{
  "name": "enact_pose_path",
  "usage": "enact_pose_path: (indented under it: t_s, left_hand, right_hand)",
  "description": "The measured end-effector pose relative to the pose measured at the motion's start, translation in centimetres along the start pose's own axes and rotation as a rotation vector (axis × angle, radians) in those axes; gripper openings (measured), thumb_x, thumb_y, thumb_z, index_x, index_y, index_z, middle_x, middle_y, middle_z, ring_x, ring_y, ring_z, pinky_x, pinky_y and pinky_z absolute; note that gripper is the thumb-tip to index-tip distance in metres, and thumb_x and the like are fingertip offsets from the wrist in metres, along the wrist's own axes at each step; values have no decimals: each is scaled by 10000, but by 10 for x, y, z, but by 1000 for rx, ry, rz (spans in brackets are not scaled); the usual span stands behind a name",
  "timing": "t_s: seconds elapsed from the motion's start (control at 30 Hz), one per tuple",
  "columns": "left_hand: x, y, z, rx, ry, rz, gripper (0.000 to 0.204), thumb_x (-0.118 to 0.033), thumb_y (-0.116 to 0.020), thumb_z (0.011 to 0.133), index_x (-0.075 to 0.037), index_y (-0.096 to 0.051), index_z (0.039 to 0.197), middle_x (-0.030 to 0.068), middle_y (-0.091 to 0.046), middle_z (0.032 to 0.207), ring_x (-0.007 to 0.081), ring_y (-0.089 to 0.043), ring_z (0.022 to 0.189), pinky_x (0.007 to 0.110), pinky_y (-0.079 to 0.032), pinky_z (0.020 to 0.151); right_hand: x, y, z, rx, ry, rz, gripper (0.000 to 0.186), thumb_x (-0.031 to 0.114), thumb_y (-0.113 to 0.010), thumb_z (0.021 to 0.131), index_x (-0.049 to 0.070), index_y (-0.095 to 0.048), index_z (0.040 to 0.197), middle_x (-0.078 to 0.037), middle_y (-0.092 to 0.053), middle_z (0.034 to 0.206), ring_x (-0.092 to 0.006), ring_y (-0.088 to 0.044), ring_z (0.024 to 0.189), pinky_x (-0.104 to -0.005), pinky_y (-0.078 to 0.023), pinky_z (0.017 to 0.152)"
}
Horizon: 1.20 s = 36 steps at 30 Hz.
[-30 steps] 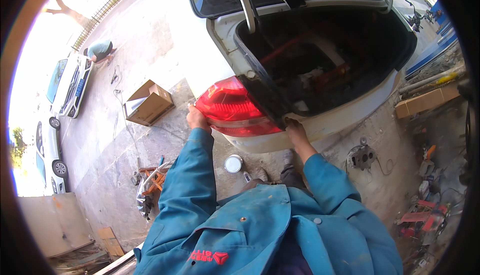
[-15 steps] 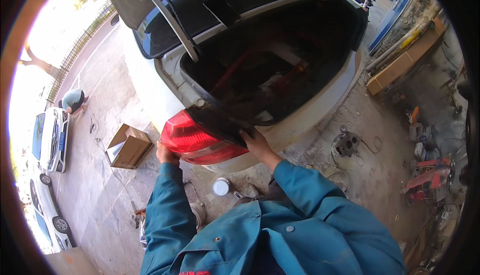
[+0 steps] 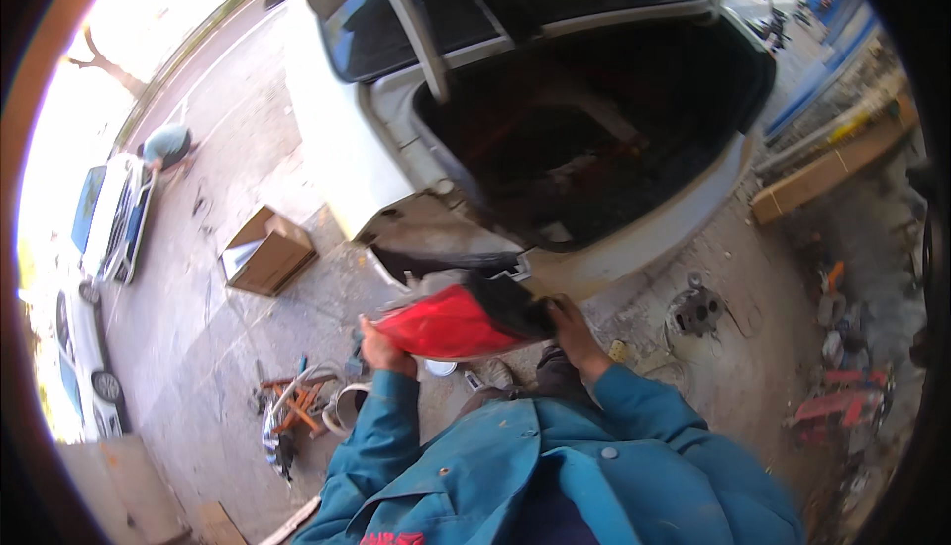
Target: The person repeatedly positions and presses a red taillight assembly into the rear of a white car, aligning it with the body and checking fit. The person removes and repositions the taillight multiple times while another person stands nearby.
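Note:
Between my two hands is a red tail light (image 3: 451, 323) with a dark back part, held clear of the car in front of my body. My left hand (image 3: 385, 350) grips its left end, fingers wrapped round the edge. At the dark right end my right hand (image 3: 575, 337) is closed on it. Just beyond lies the opening in the rear corner of the white car (image 3: 342, 149), its dark cavity (image 3: 436, 264) bare at the bumper. The trunk (image 3: 584, 139) stands open, and its inside is mostly dark.
An open cardboard box (image 3: 270, 252) sits on the ground at left. Tools (image 3: 294, 403) and a white bucket (image 3: 350, 404) lie near my left arm. A metal part (image 3: 695, 311) rests on the floor at right. A person (image 3: 166, 147) crouches beside a parked car (image 3: 114, 213).
The tail light has come away from the car's rear corner and moved toward my body, tilting as it came. Both hands have moved with it. The view has shifted.

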State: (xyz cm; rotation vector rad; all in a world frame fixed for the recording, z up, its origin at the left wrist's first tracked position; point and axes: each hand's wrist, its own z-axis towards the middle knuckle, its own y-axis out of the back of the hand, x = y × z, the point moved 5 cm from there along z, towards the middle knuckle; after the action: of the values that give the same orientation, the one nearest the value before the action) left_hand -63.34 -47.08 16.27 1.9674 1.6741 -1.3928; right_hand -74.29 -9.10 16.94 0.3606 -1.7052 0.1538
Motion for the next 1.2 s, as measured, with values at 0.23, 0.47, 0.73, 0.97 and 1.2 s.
enact_pose_path:
  t_s: [0.23, 0.47, 0.73, 0.97, 1.2]
  left_hand:
    - [42, -11, -88, -36, 91, 98, 613, -533, -496, 1222, 17, -749, 1122, 98, -780, 1044, 193, -706, 944, 393, -584, 893]
    - [28, -93, -145, 607, 73, 481, 450, -398, -609, 1215, 11, -683, 1388, 64, -762, 1218, 117, -677, 1071, 289, -553, 944]
    - [19, -156, -184, 917, 46, 456, 433, -282, -750, 1137, 43, -637, 1400, 142, -772, 1265, 189, -717, 1174, 380, -586, 1061]
    - [21, -168, -199, 995, 55, 637, 493, -324, -801, 1116, 62, -644, 1380, 148, -757, 1250, 186, -696, 1168, 375, -578, 1049]
    - [36, -170, -194, 990, 107, 618, 490, -321, -815, 1105, 70, -652, 1349, 140, -770, 1212, 184, -709, 1132, 377, -585, 1039]
  right_hand:
    - [-45, 46, -77, -6, -99, 224, 606, 555, -399, 1245, 106, -599, 1600, -69, -684, 1544, -245, -624, 1438, -414, -460, 1248]
    - [-99, 90, -104, -211, 43, 296, 561, 241, -640, 1179, 110, -443, 1687, -129, -530, 1694, -292, -524, 1549, -471, -382, 1339]
    - [-116, 104, -125, -280, 5, 611, 650, 392, -633, 1160, 137, -419, 1718, -91, -518, 1730, -304, -518, 1561, -514, -381, 1357]
    - [-121, 93, -147, -347, -29, 819, 710, 405, -670, 1127, 145, -413, 1735, -83, -499, 1758, -308, -495, 1591, -519, -353, 1372]
    - [-137, 92, -155, -354, -65, 959, 688, 390, -702, 1111, 124, -474, 1703, -88, -537, 1735, -292, -500, 1588, -517, -340, 1382]
